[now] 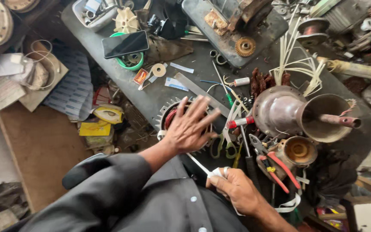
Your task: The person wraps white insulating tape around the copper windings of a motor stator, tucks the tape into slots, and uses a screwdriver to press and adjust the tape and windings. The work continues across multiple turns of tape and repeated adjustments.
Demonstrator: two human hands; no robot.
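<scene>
Seen from the head camera, the left hand (190, 125) lies flat with fingers spread wide on a round finned metal motor stator with red copper windings (171, 117), gripping nothing. The stator sits near the 7 o'clock edge of the dark grey cluttered tabletop (108, 71), just short of the drop to the littered floor. The right hand (236, 189), at 5 o'clock from the left, is curled around a strip of white cloth tape (217, 172), pinched between thumb and fingers. Between the hands lie green-handled scissors (225, 146). At 3 o'clock a brown metal motor end bell with its shaft (299, 112) crowds the surface. A black smartphone (125, 44) rests at 11 o'clock. Free room is scant, only a bare patch at 12 o'clock of the stator.
</scene>
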